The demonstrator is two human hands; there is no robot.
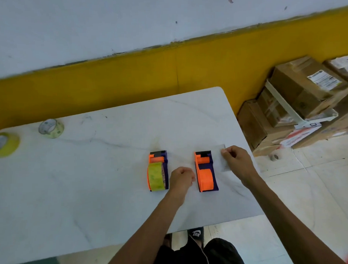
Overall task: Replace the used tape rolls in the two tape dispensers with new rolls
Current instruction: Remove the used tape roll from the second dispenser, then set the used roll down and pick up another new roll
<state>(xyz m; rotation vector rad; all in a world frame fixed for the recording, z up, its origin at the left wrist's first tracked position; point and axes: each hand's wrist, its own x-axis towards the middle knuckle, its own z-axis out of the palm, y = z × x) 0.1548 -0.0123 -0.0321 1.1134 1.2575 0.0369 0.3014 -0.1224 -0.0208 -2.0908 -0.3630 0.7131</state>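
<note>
Two orange-and-purple tape dispensers stand side by side on the white table. The left dispenser carries a yellowish tape roll. The right dispenser shows a bare orange hub with no roll on it. My right hand pinches a clear tape strip just right of the right dispenser. Between the two dispensers, my left hand is closed in a fist; I cannot tell whether it holds the strip's other end.
A pale clear tape roll and a yellow tape roll lie at the table's far left. Cardboard boxes are stacked on the floor to the right, past the table's edge. A yellow-and-white wall runs behind the table.
</note>
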